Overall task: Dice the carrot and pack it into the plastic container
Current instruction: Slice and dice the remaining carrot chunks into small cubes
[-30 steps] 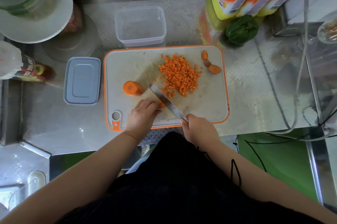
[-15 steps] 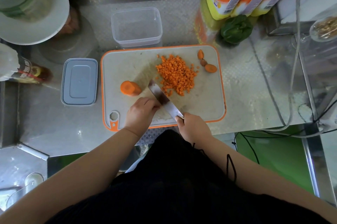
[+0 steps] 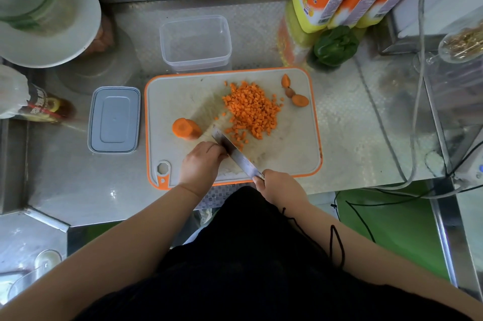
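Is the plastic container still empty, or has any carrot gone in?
Empty: the clear container shows only bare walls; the diced carrot lies on the cutting board.

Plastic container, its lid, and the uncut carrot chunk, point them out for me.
plastic container (image 3: 195, 59), head view, on its near clear wall.
lid (image 3: 114, 119), head view, on the middle of its grey top.
carrot chunk (image 3: 183, 127), head view, on its round cut face.

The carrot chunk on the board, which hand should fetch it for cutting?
Left. The left hand lies next to the carrot chunk, on the same side of the blade, while the right hand grips the knife.
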`<state>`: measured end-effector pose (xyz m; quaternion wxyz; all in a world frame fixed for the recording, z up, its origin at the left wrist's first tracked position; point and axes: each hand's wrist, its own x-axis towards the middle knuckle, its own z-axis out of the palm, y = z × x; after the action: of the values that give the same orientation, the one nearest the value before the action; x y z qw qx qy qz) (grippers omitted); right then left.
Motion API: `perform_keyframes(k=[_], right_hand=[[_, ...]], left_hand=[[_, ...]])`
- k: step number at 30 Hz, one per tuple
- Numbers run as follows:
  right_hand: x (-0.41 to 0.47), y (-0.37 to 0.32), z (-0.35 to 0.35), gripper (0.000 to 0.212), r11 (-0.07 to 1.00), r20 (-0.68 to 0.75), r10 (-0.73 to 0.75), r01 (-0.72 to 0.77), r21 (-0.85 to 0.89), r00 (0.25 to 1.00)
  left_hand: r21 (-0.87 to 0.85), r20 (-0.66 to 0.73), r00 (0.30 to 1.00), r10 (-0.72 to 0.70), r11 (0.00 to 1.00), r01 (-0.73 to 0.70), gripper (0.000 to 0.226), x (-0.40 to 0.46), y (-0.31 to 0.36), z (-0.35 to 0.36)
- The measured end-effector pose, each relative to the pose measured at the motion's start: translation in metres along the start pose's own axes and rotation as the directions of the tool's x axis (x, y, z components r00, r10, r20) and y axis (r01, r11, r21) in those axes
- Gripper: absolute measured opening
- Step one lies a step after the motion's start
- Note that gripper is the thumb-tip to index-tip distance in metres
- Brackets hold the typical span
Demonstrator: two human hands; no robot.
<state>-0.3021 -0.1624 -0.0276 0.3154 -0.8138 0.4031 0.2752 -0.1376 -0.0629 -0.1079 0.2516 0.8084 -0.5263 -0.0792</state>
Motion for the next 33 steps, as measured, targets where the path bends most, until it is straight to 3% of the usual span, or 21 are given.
perform_keyframes(k=[4,8,12,16,18,21,24,27,31,33], right_hand=[[0.008,-0.005,0.005,0.044,0.999,0.006,0.011,-0.011,0.034,1.0],[0.008,-0.002,0.003,0.041,0.995,-0.076,0.002,0.006,0.104,0.997],[0.009,0.013,-0.009,0.032,0.942,-0.19,0.073,-0.005,0.334,0.979],[0.009,0.023,-0.026,0.036,0.925,-0.177,0.081,-0.008,0.379,0.981],[0.011,0.025,-0.034,0.038,0.924,-0.16,0.065,0.001,0.382,0.985],[0.013,0.024,-0.041,0.04,0.9,-0.145,0.041,0.027,0.436,0.989],[0.013,0.021,-0.046,0.04,0.811,-0.078,0.06,-0.003,0.586,0.995],[0.012,0.02,-0.053,0.036,0.662,0.025,0.068,-0.064,0.747,0.997],[0.016,0.031,-0.062,0.033,0.827,-0.048,-0.004,0.03,0.561,0.999],[0.018,0.036,-0.065,0.035,0.846,-0.038,-0.034,0.049,0.531,0.999]], left_hand=[[-0.008,0.031,0.999,-0.035,0.999,0.036,0.026,-0.001,0.001,0.0],[-0.01,0.048,0.995,-0.088,0.996,0.089,0.026,-0.001,0.008,-0.004],[-0.094,0.154,0.926,-0.346,0.927,0.362,0.018,0.011,0.025,-0.012],[-0.281,0.168,0.84,-0.516,0.792,0.542,0.025,0.025,0.043,-0.017],[-0.312,0.15,0.88,-0.45,0.824,0.474,0.03,0.029,0.051,-0.023],[-0.163,0.021,0.996,-0.086,0.983,0.088,0.044,0.025,0.05,-0.026],[0.09,0.014,0.988,0.151,0.984,-0.151,0.057,0.02,0.043,-0.02],[0.241,0.02,0.983,0.182,0.953,-0.182,0.052,0.015,0.04,-0.015],[0.284,-0.028,0.995,0.096,0.955,-0.084,0.055,0.013,0.045,-0.02],[0.351,0.011,0.997,0.081,0.933,-0.08,0.059,0.017,0.048,-0.022]])
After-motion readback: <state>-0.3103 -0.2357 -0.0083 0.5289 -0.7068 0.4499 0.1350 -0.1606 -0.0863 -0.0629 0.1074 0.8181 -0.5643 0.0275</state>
